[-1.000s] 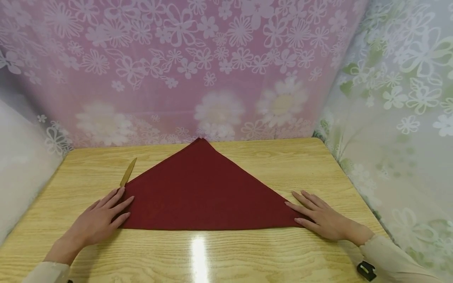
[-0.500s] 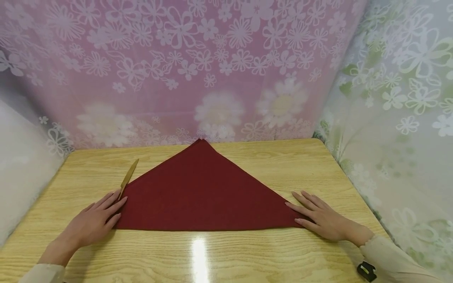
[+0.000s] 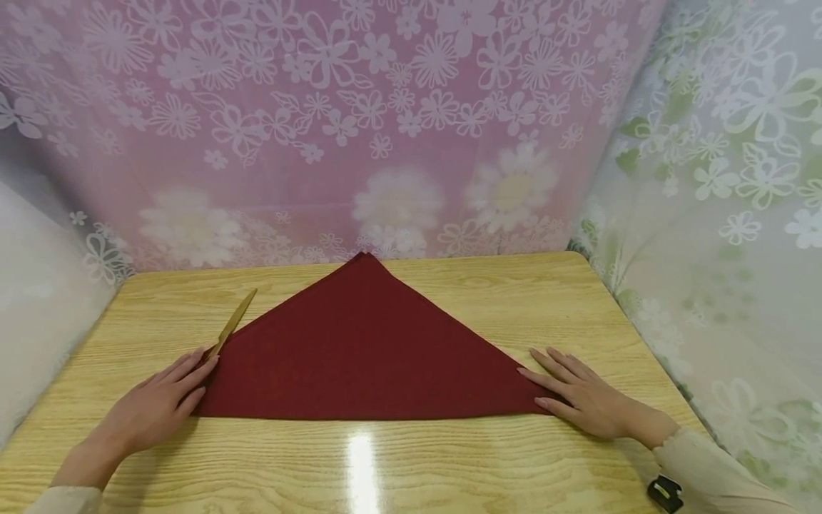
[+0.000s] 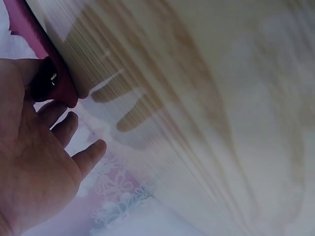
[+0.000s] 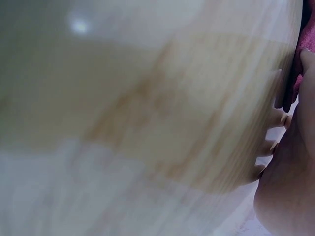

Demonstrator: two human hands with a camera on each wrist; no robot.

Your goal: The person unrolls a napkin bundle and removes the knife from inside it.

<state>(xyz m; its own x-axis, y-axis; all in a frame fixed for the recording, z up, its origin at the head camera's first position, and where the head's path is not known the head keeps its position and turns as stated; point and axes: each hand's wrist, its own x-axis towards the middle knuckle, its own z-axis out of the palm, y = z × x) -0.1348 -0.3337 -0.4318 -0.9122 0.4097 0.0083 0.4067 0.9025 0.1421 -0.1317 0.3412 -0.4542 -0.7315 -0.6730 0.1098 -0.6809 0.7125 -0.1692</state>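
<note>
A dark red cloth napkin, folded into a triangle, lies on the wooden table with its peak at the far edge. My left hand rests at the napkin's left corner, fingers stretched out and thumb near the front fold. A gold-coloured knife points away beside the left slanting edge; its near end runs in by the left fingertips. In the left wrist view, a dark shape with a glint shows between that hand and the napkin's edge. At the right corner, my right hand lies flat, fingers spread, index finger and thumb touching the cloth.
The light wood table reaches back to a pink flowered curtain. Flowered fabric hangs along the right side, with pale fabric on the left. A small black device sits by the right sleeve.
My left hand has slid left along the napkin, uncovering more of its left corner. The knife has turned slightly, its tip shifting right. My right hand has stayed in place.
</note>
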